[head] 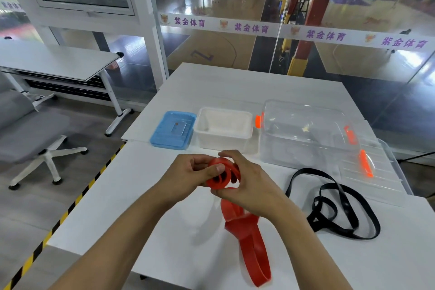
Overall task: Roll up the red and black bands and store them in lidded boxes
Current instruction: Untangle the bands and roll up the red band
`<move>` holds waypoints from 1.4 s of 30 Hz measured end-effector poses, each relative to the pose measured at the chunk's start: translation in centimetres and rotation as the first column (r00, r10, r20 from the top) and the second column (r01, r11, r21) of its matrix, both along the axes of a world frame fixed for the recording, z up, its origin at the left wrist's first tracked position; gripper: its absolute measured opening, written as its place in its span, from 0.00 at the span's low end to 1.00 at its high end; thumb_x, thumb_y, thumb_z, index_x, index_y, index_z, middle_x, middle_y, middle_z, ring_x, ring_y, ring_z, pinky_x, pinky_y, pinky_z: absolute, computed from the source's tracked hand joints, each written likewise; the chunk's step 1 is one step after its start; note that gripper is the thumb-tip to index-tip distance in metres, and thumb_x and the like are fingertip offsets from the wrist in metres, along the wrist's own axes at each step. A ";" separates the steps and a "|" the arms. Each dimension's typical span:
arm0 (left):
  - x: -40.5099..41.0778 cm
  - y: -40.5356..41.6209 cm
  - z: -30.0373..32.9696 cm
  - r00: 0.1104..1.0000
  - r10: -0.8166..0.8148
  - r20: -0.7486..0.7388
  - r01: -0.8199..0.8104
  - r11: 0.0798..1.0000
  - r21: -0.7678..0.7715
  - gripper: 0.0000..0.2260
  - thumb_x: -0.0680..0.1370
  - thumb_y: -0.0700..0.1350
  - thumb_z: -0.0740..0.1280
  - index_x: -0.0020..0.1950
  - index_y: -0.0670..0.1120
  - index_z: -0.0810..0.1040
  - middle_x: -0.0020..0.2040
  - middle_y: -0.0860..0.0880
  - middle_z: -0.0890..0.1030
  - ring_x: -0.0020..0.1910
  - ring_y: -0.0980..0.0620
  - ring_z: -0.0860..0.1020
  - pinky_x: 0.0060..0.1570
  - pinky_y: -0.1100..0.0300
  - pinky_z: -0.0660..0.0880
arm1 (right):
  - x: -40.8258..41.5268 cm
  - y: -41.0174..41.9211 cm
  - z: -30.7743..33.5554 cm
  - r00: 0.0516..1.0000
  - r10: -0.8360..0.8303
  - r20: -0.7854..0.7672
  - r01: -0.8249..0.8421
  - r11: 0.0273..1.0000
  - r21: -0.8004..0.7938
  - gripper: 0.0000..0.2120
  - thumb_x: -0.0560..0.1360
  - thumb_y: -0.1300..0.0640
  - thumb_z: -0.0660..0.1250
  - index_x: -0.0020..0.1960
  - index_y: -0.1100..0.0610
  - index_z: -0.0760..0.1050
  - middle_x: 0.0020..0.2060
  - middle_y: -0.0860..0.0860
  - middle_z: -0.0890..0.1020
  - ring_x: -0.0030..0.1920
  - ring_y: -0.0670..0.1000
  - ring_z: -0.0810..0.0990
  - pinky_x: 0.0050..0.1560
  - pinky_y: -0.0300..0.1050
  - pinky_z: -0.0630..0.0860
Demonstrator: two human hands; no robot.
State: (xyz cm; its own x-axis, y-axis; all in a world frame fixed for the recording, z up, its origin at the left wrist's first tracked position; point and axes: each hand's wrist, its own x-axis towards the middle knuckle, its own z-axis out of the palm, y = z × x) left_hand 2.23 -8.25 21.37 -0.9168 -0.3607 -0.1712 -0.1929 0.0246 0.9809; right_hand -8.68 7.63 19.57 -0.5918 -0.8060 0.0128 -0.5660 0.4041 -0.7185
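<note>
The red band (249, 240) is partly wound into a coil held above the white table (164, 231); its loose tail hangs down toward the near edge. My left hand (188, 174) pinches the coil from the left, thumb across its face. My right hand (247, 183) wraps it from the right and below. The black band (341, 205) lies unrolled in loose loops to the right. Behind the hands stand a small white box (223, 129) without its lid, its blue lid (173, 129) lying to the left, and a big clear box (306, 134) with orange clips.
The clear box's lid (376, 172) lies flat to the right of that box. A grey office chair (35, 134) and a second table (58, 61) stand on the left. A glass wall runs behind the table. Yellow-black tape (70, 207) marks the floor.
</note>
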 end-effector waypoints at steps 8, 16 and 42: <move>-1.6 2.8 -1.2 0.922 0.379 -0.081 -0.361 0.916 0.171 0.06 0.78 0.47 0.72 0.52 0.47 0.86 0.46 0.48 0.89 0.47 0.53 0.87 0.46 0.62 0.82 | 2.4 -1.4 -1.5 0.957 -0.290 -0.001 0.287 0.948 -0.135 0.31 0.70 0.36 0.72 0.70 0.36 0.65 0.57 0.39 0.79 0.54 0.47 0.82 0.56 0.48 0.79; -1.7 3.9 -1.7 0.942 0.331 -0.055 -0.313 0.926 0.214 0.12 0.80 0.48 0.69 0.60 0.44 0.83 0.51 0.47 0.88 0.52 0.50 0.86 0.52 0.57 0.83 | 2.7 -1.7 -2.9 0.935 -0.354 0.024 0.352 0.920 -0.172 0.25 0.75 0.47 0.70 0.70 0.40 0.68 0.59 0.39 0.80 0.55 0.46 0.81 0.56 0.46 0.79; -0.6 0.9 -0.4 0.960 0.243 -0.136 -0.251 0.967 -0.048 0.08 0.73 0.46 0.76 0.51 0.52 0.85 0.46 0.53 0.88 0.49 0.53 0.87 0.49 0.62 0.82 | 1.0 -0.6 -1.0 0.969 -0.247 0.020 0.248 0.966 -0.074 0.19 0.69 0.35 0.74 0.53 0.42 0.72 0.40 0.42 0.82 0.41 0.45 0.80 0.46 0.45 0.79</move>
